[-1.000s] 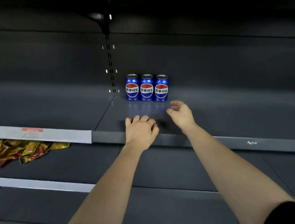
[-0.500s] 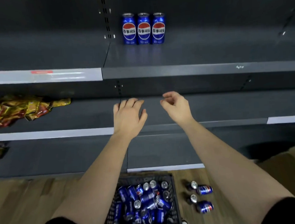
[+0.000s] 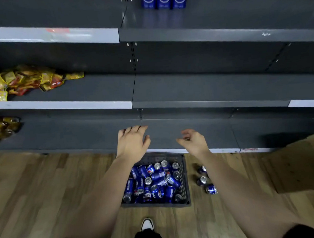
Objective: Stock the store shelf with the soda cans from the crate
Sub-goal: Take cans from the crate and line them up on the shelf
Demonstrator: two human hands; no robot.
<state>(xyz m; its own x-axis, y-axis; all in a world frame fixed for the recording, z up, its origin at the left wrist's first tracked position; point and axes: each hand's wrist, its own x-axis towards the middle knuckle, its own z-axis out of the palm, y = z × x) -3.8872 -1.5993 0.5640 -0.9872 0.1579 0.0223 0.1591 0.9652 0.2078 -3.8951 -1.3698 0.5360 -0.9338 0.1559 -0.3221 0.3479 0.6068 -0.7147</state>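
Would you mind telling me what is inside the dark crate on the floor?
The crate holds a jumbled pile of blue soda cans. Its floor is hidden beneath them, and the left forearm covers its left edge.

The three soda cans (image 3: 163, 0) on the upper shelf are cut by the top edge, so only their lower parts show. The left forearm (image 3: 109, 189) covers the left wall of the crate (image 3: 184, 178) and some of the cans inside; their count cannot be told. The right forearm (image 3: 227, 178) overlaps the loose cans (image 3: 211, 190) on the floor. The fingertips of the right hand (image 3: 194, 142) are blurred. The snack packets (image 3: 34, 79) run off the left edge, and their print is unreadable. The lower packets (image 3: 2, 127) are blurred and cropped. The cardboard box (image 3: 298, 166) is cut off at the right. The red label (image 3: 58, 30) is smeared.
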